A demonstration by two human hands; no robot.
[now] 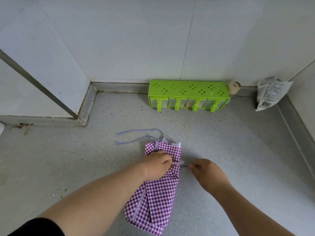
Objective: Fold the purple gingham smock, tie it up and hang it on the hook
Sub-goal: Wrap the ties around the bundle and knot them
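One purple gingham smock (158,189) lies folded into a long narrow bundle on the speckled grey floor (68,159), and everything else sits in relation to it. Two bare hands work at its pinched middle. The left hand (157,165) rests on top of the smock, knuckles up, fingers curled closed around the gathered cloth and a short frayed bit of tie at the waist. The right hand (207,172) hovers just beside the smock's right edge, fingers bunched and pinching the end of a thin tie (185,166) drawn taut between the two hands. Both forearms reach in from below the smock, the left with a dark sleeve (36,226) at its near end. Two loose striped straps (136,136) trail from the smock's far end toward the left, lying limp in soft curves. Beyond the smock, against the white panelled wall (136,40), stands one bright green plastic rack (187,94), box-shaped, its top pierced with clover cut-outs, holding four translucent containers. Farther right of it sit one pale roll (233,87) and one crinkled white printed bag (271,94).
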